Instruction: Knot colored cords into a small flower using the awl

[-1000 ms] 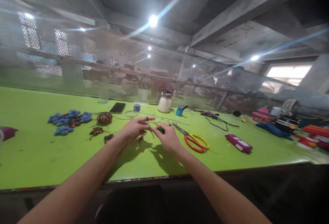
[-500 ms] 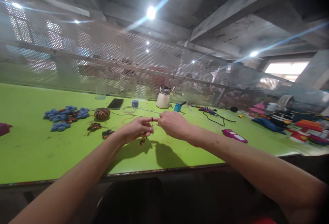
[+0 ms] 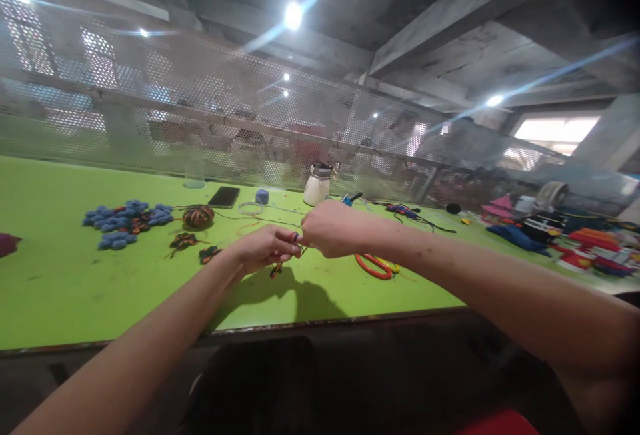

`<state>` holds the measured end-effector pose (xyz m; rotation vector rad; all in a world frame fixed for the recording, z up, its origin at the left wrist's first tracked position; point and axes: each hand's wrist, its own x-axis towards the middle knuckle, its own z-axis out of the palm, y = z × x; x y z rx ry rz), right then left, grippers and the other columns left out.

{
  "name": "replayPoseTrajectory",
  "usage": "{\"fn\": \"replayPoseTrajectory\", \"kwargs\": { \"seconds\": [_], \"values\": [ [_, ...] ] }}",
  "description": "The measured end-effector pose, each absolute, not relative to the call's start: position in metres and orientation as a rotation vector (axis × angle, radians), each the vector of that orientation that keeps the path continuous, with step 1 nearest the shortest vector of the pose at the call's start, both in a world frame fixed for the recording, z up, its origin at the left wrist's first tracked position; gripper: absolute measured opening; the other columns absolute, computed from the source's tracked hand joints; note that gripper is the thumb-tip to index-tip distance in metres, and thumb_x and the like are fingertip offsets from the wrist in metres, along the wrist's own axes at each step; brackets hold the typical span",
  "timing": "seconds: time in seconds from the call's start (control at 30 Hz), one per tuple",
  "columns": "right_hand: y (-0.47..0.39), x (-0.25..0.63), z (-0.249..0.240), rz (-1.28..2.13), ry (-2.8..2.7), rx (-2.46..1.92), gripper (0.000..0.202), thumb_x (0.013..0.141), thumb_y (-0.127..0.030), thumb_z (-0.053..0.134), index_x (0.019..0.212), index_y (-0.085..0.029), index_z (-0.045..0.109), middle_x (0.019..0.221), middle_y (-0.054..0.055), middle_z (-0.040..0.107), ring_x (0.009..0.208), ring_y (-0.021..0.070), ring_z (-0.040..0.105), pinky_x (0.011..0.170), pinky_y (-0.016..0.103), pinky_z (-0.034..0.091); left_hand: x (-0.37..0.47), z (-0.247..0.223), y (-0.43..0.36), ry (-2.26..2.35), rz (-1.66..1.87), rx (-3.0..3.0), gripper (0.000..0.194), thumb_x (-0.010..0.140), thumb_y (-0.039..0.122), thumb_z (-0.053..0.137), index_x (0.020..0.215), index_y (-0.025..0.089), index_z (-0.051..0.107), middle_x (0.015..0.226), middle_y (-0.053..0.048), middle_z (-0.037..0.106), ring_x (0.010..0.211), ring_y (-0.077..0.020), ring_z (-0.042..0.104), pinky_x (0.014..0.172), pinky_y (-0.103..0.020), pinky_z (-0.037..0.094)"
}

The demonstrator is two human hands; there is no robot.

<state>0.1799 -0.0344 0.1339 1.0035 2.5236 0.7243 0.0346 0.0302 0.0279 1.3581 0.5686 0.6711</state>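
My left hand (image 3: 265,248) is closed on a small dark multicoloured crochet piece (image 3: 275,271), which dangles below the fingers. A dark strand of yarn loops round its index finger. Right beside it, my right hand (image 3: 325,230) is curled in a fist, its knuckles towards me. A thin crochet hook seems to be in its fingers, mostly hidden by the hand. Left of my hands lie two dark crocheted flowers (image 3: 183,242), a striped brown-orange ball of yarn (image 3: 198,216) and a cluster of blue crocheted flowers (image 3: 117,222).
Red-orange-handled scissors (image 3: 374,267) lie under my right forearm. Along the back of the green table (image 3: 150,302) are a phone (image 3: 225,197), a blue yarn ball (image 3: 262,196) and a white jug (image 3: 317,187). Colourful knitted items (image 3: 580,248) pile up at the right. A perforated screen (image 3: 240,115) stands behind.
My right hand has risen slightly and shifted left, its forearm lifting. The scissors have come into sight below it, while the purple item at the right is now hidden by the forearm.
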Motion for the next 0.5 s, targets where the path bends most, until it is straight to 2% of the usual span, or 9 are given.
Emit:
{"fn": "replayPoseTrajectory", "kwargs": {
  "seconds": [0.07, 0.13, 0.33, 0.5],
  "values": [
    [-0.028, 0.19, 0.136, 0.642, 2.559, 1.058, 0.015, 0.074, -0.017, 0.057, 0.072, -0.011, 0.072, 0.065, 0.01, 0.067, 0.051, 0.012, 0.047, 0.048, 0.026, 0.022, 0.033, 0.03, 0.029, 0.562, 0.65, 1.362, 0.024, 0.061, 0.014, 0.075, 0.085, 0.012, 0.071, 0.065, -0.002, 0.061, 0.05, -0.0041, 0.043, 0.046, -0.019, 0.028],
    [-0.021, 0.202, 0.134, 0.484, 2.664, 1.068, 0.018, 0.075, -0.02, 0.058, 0.072, -0.012, 0.072, 0.068, 0.009, 0.068, 0.054, 0.0113, 0.048, 0.05, 0.026, 0.024, 0.032, 0.031, 0.029, 0.544, 0.638, 1.364, 0.026, 0.062, 0.015, 0.075, 0.088, 0.012, 0.072, 0.067, -0.003, 0.062, 0.053, -0.0047, 0.045, 0.047, -0.019, 0.03],
    [-0.017, 0.229, 0.117, -0.227, 3.033, 1.11, 0.02, 0.078, -0.025, 0.061, 0.08, -0.009, 0.074, 0.069, 0.005, 0.065, 0.058, 0.0099, 0.052, 0.056, 0.022, 0.036, 0.03, 0.032, 0.026, 0.428, 0.651, 1.361, 0.014, 0.061, 0.013, 0.074, 0.075, 0.012, 0.071, 0.064, -0.002, 0.061, 0.055, -0.0067, 0.047, 0.051, -0.02, 0.034],
    [-0.023, 0.239, 0.097, -0.666, 3.123, 1.25, 0.022, 0.076, -0.031, 0.063, 0.077, -0.011, 0.073, 0.062, 0.002, 0.061, 0.055, 0.0098, 0.049, 0.054, 0.022, 0.038, 0.032, 0.031, 0.024, 0.341, 0.64, 1.394, 0.013, 0.06, 0.011, 0.074, 0.069, 0.013, 0.066, 0.064, -0.001, 0.06, 0.057, -0.0077, 0.049, 0.052, -0.021, 0.035]
  ]
}}
